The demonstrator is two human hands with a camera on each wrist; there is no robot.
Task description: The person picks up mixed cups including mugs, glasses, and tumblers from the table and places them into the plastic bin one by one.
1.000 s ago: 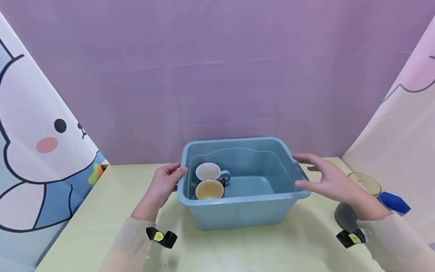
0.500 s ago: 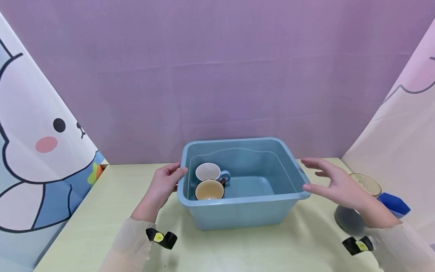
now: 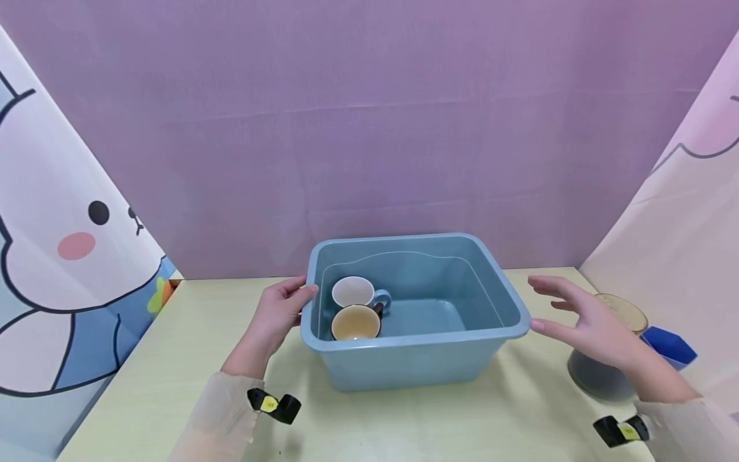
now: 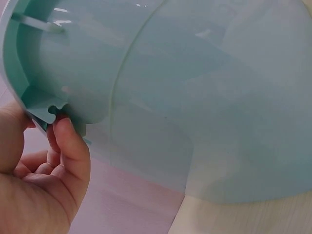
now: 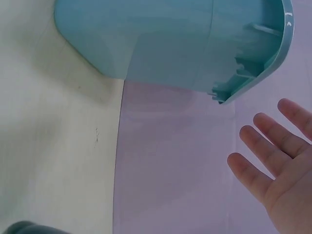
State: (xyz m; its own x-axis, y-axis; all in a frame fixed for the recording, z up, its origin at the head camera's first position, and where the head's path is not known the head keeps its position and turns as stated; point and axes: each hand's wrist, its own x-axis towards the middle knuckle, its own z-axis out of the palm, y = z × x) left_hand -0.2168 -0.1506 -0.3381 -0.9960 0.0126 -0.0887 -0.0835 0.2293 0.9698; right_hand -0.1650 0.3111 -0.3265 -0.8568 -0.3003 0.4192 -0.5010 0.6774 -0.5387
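A blue plastic basin (image 3: 416,359) stands on the table against the purple backdrop. Inside it at the left sit two cups: a white-lined cup (image 3: 352,292) with a blue handle, and a cream-lined cup (image 3: 355,322) with a dark handle in front of it. My left hand (image 3: 277,316) grips the basin's left rim, thumb on top and fingers curled beneath, as the left wrist view shows. Just off the basin's right side, my right hand (image 3: 589,324) has its fingers spread and holds nothing. In the right wrist view its fingers (image 5: 265,148) are apart from the rim.
Partly behind my right forearm, a container with a round rim (image 3: 623,312) and dark grey lower part (image 3: 600,378) stands on the pale table (image 3: 202,359). A dark blue angular container (image 3: 670,346) is beside it. Printed cloth hangs at both sides.
My right hand has let go of the basin's right rim and moved right, away from it. The left hand keeps its hold, and the basin and cups stay in place.
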